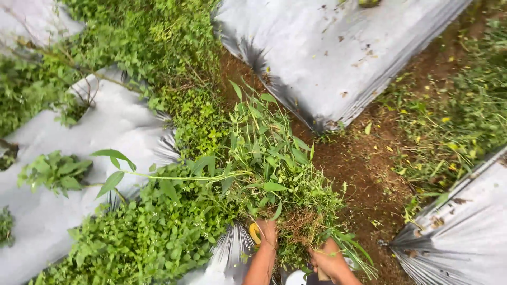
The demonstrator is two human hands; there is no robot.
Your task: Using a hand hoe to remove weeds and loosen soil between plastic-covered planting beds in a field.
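Across the ground, wide silver plastic mulch sheets (338, 47) over raised beds, with brown soil paths (364, 169) between and low green weeds (153, 232) along the sheet edges; near the bottom edge, big bundle of pulled weeds (269, 174), roots downward, clamped from both sides: left hand (266, 235) closed on the rooty base, right hand (328, 259) gripping beside it, also holding something unclear
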